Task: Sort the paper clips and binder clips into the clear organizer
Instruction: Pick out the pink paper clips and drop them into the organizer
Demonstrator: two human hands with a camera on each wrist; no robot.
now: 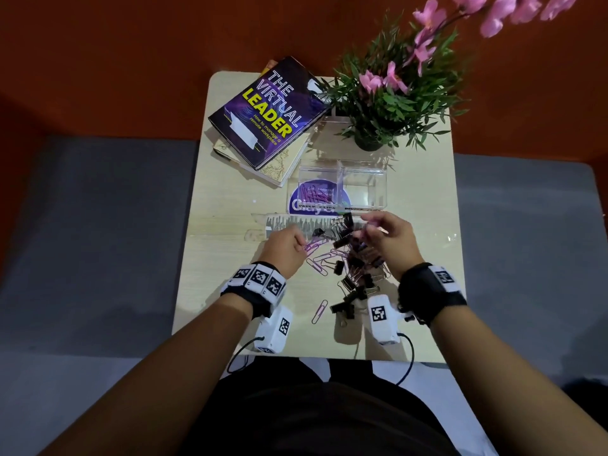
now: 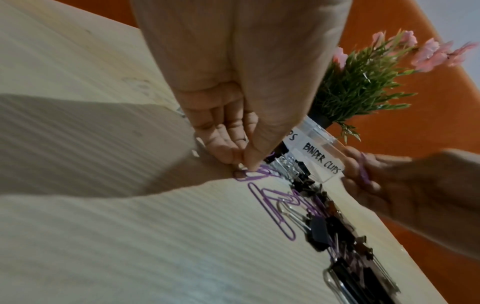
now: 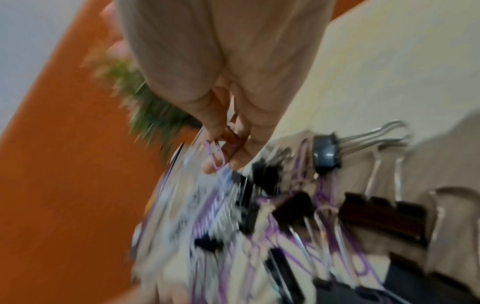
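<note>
Left hand pinches a purple paper clip off the bench; right hand pinches another (pile mixed with binder clips), likely bound for the organizer just beyond.

Books and a plant at the table's far end

A purple book tops a stack at far left of the pale table; a pink-flowered potted plant stands far right, orange wall behind.

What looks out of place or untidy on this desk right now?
Purple paper clips and black binder clips lie tangled in one loose heap on the table; the organizer's binder-clip compartment looks empty.
</note>
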